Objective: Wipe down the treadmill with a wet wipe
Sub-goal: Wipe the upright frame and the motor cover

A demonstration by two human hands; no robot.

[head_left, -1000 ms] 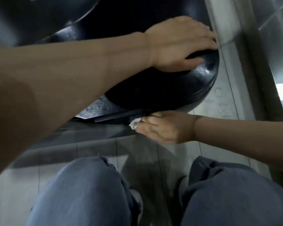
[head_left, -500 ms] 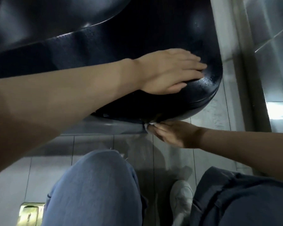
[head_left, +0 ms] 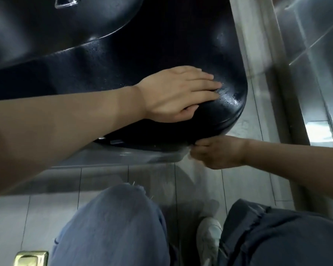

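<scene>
- Black, pebbled plastic makes up the rounded treadmill cover (head_left: 161,45); it looks stiff and fixed in place, so it should take firm rubbing without giving. It fills the upper part of the view, its curved corner ending just above the pale tiled floor (head_left: 104,181).
- Glistening drops near that corner suggest a wet, likely slippery skin; a flat palm probably steadies better than fingertips.
- Left hand (head_left: 177,95) lies flat on top of the cover, fingers straight and close together, thumb tucked against the side, pressing and holding nothing.
- Right hand (head_left: 217,152) sits at the cover's lower rim, fingers curled in a tight grip. The wet wipe, surely soft, limp and light, cannot be made out here; whether the grip pinches it I cannot tell.
- Bunching such a wipe into a pad should suit the narrow underside edge.
</scene>
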